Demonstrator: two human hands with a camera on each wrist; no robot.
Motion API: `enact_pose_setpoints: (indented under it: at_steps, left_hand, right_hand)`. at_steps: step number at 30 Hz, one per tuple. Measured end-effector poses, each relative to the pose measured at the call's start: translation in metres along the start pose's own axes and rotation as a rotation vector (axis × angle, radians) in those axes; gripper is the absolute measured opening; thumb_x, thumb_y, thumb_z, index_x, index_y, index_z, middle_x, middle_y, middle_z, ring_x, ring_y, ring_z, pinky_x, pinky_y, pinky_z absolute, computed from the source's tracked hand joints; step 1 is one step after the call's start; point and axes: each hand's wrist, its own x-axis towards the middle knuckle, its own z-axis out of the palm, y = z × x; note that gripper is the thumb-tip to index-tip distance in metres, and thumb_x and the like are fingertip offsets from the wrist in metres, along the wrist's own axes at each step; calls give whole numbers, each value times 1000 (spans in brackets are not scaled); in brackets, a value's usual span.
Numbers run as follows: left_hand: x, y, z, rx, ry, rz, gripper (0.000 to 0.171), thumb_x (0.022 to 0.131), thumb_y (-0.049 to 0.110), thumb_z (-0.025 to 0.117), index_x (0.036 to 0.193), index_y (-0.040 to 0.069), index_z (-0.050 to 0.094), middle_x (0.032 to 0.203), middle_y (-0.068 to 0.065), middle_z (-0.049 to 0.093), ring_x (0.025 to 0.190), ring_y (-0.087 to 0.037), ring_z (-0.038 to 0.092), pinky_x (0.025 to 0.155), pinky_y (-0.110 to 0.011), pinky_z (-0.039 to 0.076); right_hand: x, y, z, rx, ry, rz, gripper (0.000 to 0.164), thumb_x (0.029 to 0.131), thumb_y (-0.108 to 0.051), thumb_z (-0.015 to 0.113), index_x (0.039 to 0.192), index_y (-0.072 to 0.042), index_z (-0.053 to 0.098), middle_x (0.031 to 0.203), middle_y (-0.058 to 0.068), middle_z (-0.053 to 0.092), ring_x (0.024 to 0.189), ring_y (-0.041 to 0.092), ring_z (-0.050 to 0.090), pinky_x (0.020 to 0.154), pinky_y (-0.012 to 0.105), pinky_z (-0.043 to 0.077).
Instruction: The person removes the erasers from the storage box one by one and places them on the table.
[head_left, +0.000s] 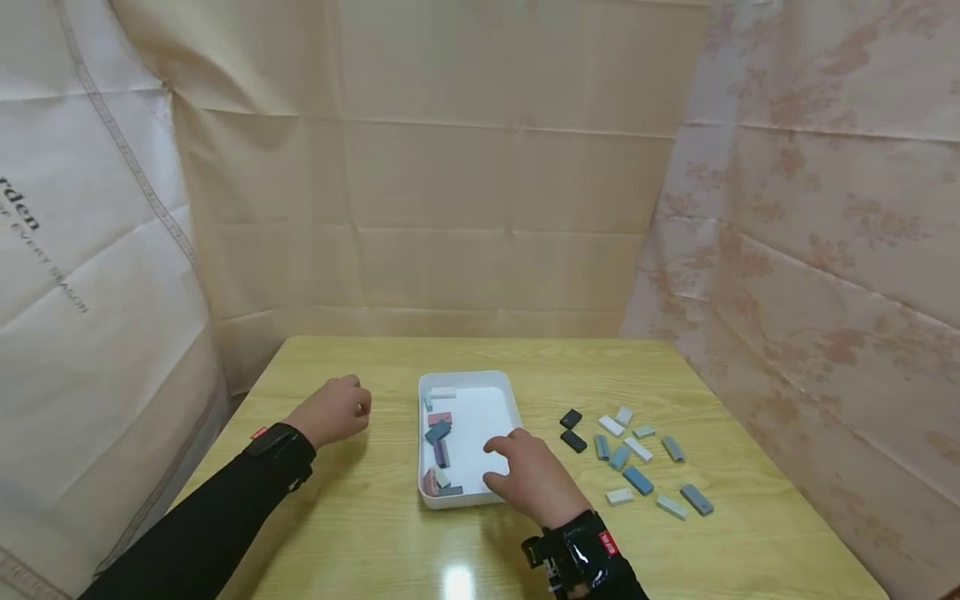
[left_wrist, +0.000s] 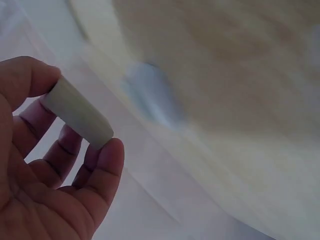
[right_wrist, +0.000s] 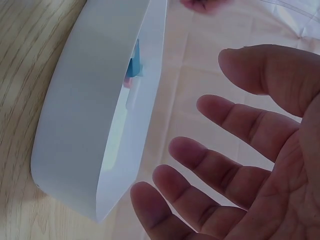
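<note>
My left hand (head_left: pixel 336 410) is above the table, left of the tray. In the left wrist view it pinches a small pale grey-green rectangular block (left_wrist: pixel 80 114) between thumb and fingers; the head view hides this block. Over the near right side of the white tray (head_left: pixel 489 377) hovers my right hand (head_left: pixel 538 482), its fingers spread and holding nothing in the right wrist view. Along the tray's left side lie several small blocks, among them a white one (head_left: pixel 443 392), a blue one (head_left: pixel 438 431), a purple one (head_left: pixel 441 453) and a pink one (head_left: pixel 430 482).
Right of the tray, several loose blocks are scattered on the wooden table (head_left: pixel 360 533), including a black block (head_left: pixel 573 441), a blue block (head_left: pixel 638 480), a grey block (head_left: pixel 697 499) and a white block (head_left: pixel 619 497). Cloth sheets (head_left: pixel 420 183) hang behind and at both sides.
</note>
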Motion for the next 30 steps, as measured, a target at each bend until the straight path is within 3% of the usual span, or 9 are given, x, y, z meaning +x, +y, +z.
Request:
enact_pose_setpoints:
  at_steps: [7,12,15,19,22,26,30]
  left_hand:
    - [-37,-35,3,-27,-39,-143,8,86,10,74,80,13,70,83,-3,54,69,-17,48,65,-34,42]
    - [-52,-37,12,-36,-74,-187,17,86,9,70,73,17,61,78,-2,50,67,-17,44,62,-32,35]
    - [-51,-33,14,10,-50,-167,14,85,13,71,76,17,61,79,-1,51,67,-18,45,62,-34,37]
    - [-35,-11,8,49,14,-101,7,89,17,74,89,14,69,85,-1,57,74,-19,51,71,-39,47]
    - [-16,17,1,7,27,-26,10,93,18,77,100,12,72,93,-4,63,80,-18,55,79,-42,53]
    - [11,55,3,-75,33,132,13,96,18,77,106,13,72,98,-3,68,84,-12,56,81,-36,55]
    - [33,84,11,-137,44,275,9,97,13,75,105,12,73,98,-2,69,85,-11,56,79,-32,53]
  right_hand:
    - [2,-3,3,5,-8,-20,37,88,-25,82,121,-11,76,111,9,69,95,23,61,84,46,53]
    - [6,-4,12,-2,-44,-31,38,87,-29,83,121,-12,76,114,12,70,96,24,62,85,46,54]
    - [6,-4,16,-13,-50,-34,37,87,-29,82,120,-12,76,113,11,70,95,23,62,84,45,53]
    - [7,-5,19,-18,-58,-26,37,87,-29,82,120,-13,76,112,10,70,95,21,63,85,44,54]
    - [7,-5,20,-21,-65,-23,36,88,-28,82,120,-13,76,112,9,71,96,21,64,86,44,55]
    - [6,-5,17,-21,-57,-22,36,89,-28,80,121,-13,76,112,9,70,95,21,64,87,45,55]
    - [1,-3,13,-10,-40,-33,32,92,-26,78,120,-11,76,112,9,71,97,23,65,88,46,55]
